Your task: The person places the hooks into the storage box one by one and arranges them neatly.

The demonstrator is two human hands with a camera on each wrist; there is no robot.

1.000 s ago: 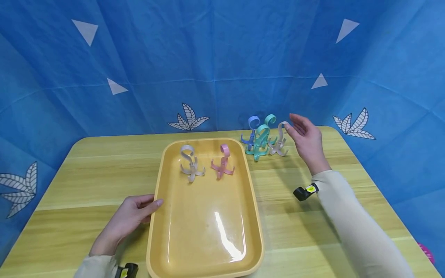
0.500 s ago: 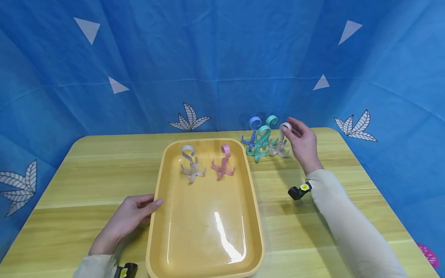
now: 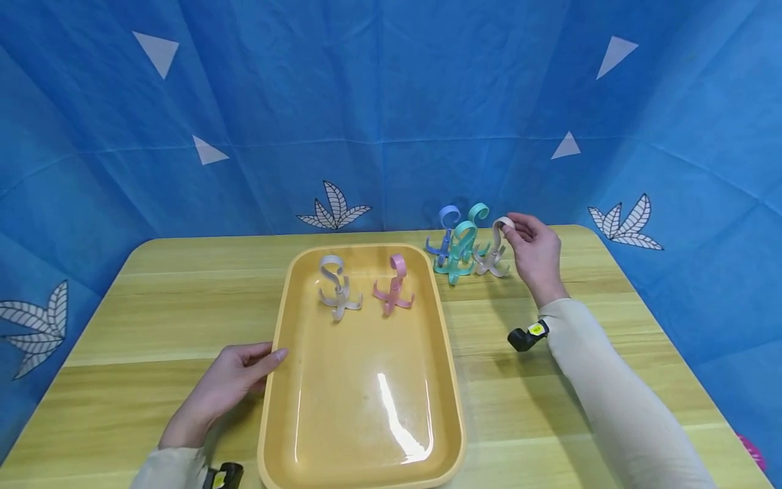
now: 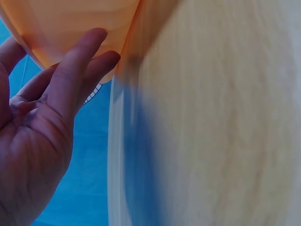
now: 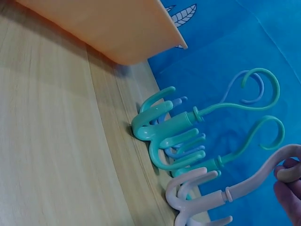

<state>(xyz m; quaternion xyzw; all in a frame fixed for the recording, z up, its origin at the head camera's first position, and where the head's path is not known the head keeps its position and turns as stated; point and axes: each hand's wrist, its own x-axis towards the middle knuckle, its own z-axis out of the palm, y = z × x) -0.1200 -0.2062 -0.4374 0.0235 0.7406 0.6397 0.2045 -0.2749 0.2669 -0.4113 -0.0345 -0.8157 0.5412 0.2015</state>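
In the head view my right hand (image 3: 537,257) pinches the curled top of a pale pinkish-grey rotating hook hanger (image 3: 491,263) at the table's far right. The right wrist view shows this hanger's stem and prongs (image 5: 202,203), with fingertips at its curl. Close beside it stand two green hook hangers (image 3: 453,266) and a blue one (image 3: 442,252), partly overlapping. My left hand (image 3: 222,384) holds the left rim of a yellow tray (image 3: 360,394), thumb over the edge and fingers against the outer wall (image 4: 84,21). A pale grey hanger (image 3: 339,299) and a pink hanger (image 3: 393,295) stand in the tray's far part.
The light wooden table (image 3: 177,299) bears the tray near its middle. A blue cloth backdrop (image 3: 379,102) with white triangles and leaf drawings rises right behind the table's far edge.
My right hand has come in slightly left and down, its fingers closing on the pinkish-grey hanger's curl. The hanger's top tilts a little to the right. The left hand and tray stay put.
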